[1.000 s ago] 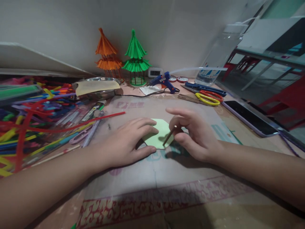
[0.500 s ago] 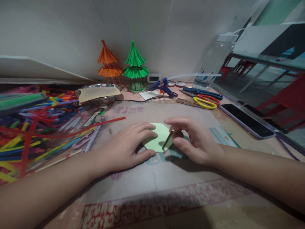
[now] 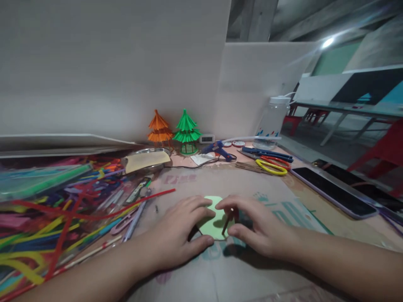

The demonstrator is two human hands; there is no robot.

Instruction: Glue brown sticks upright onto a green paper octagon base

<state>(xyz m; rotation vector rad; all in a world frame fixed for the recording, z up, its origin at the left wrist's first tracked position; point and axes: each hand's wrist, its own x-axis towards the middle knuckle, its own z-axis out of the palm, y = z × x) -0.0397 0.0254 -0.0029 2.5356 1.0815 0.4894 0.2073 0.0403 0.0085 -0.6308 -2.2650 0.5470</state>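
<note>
A light green paper piece [image 3: 214,224] lies flat on the cardboard work mat [image 3: 201,184]. My left hand [image 3: 182,233] rests on its left side, fingers spread and pressing it down. My right hand [image 3: 255,228] is pinched on a short brown stick [image 3: 226,223], which stands tilted with its lower end on the green paper's right part. The two hands almost touch above the paper.
A heap of coloured straws [image 3: 53,209] fills the left. At the back stand an orange paper tree [image 3: 159,131], a green paper tree [image 3: 187,131], a metal dish [image 3: 143,158], a blue glue gun [image 3: 217,149], scissors [image 3: 270,165] and a plastic bottle [image 3: 271,126]. A phone [image 3: 333,191] lies right.
The camera has tilted up, so the hands and paper sit lower in the picture. My right hand has closed in on my left, with the stick more upright on the paper.
</note>
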